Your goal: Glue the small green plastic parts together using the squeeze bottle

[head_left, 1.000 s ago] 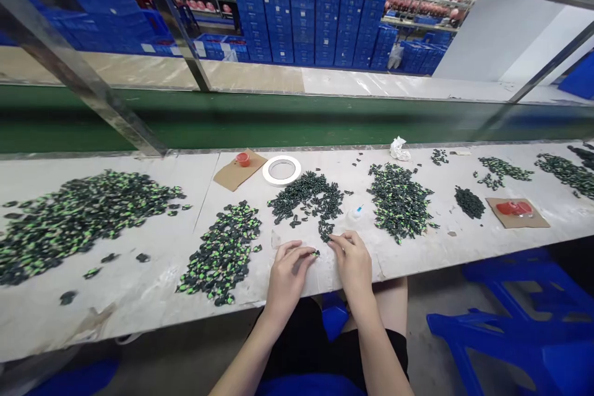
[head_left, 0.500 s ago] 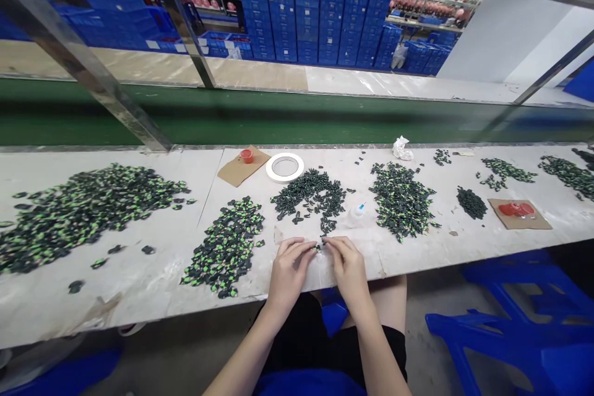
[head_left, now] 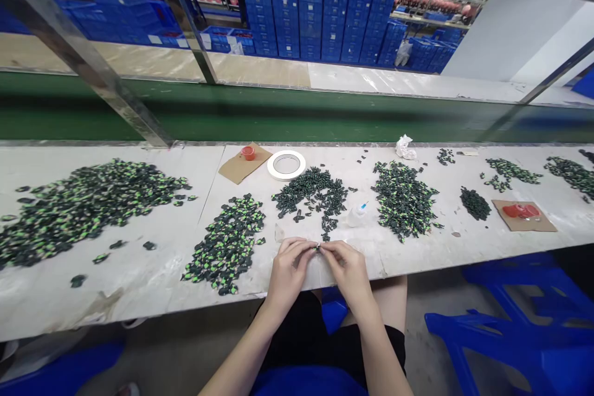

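My left hand [head_left: 291, 263] and my right hand [head_left: 346, 265] meet at the fingertips near the table's front edge. Between them they pinch a small dark piece with a bit of green [head_left: 317, 248]. Just beyond the fingers lies a pile of small black parts [head_left: 309, 189], trailing toward my hands. A white bottle with a blue tip [head_left: 357, 215] is on the table to the right of that pile. Black-and-green pieces form one pile [head_left: 225, 241] left of my hands and another [head_left: 404, 201] to the right.
A white tape roll [head_left: 286, 166] and cardboard with a red cup [head_left: 248, 153] are behind the piles. More piles lie far left [head_left: 93, 204] and right. Crumpled tissue [head_left: 405, 147] sits at the back. Metal posts [head_left: 111, 86] rise beyond; a blue stool [head_left: 501, 322] is below right.
My right hand's fingertips have moved left and now meet the left ones at the small piece. The view has shifted slightly.
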### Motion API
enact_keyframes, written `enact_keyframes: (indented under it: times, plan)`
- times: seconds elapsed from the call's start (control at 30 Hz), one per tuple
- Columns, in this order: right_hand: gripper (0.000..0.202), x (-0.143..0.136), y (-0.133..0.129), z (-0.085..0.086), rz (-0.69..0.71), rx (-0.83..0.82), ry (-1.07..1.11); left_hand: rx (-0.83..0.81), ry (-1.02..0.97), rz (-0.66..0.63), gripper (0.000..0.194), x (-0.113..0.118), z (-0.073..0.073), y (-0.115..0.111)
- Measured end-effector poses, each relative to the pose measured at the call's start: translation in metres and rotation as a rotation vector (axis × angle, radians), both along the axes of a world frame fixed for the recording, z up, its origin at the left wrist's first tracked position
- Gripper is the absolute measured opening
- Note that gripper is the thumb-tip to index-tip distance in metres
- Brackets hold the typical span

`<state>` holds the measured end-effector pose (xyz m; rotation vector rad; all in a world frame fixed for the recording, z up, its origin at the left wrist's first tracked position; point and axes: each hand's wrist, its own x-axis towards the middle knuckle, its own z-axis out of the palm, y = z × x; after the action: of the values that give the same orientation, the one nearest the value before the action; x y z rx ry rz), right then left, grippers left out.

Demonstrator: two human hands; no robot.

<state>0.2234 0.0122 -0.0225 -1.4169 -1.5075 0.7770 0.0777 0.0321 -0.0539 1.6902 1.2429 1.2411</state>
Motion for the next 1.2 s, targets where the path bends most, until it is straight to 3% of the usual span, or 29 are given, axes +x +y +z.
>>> enact_keyframes:
  times: [0.33, 0.8, 1.03, 1.2]
  plan:
    - [0.011, 0.003, -0.001, 0.002, 0.022, -0.053, 0.133, -0.028, -0.069, -0.047, 0.014, 0.000, 0.011, -0.001]
    - [0.006, -0.011, -0.003, -0.008, -0.050, 0.227, -0.098, -0.202, -0.186, -0.046, 0.013, -0.002, 0.016, -0.001]
    - [0.014, -0.006, -0.004, -0.006, 0.004, 0.163, -0.079, -0.267, -0.236, -0.024, 0.012, -0.002, 0.019, -0.001]
    - [0.011, -0.009, -0.004, -0.008, -0.043, 0.136, -0.048, -0.248, -0.222, -0.038, 0.011, -0.003, 0.016, -0.001]
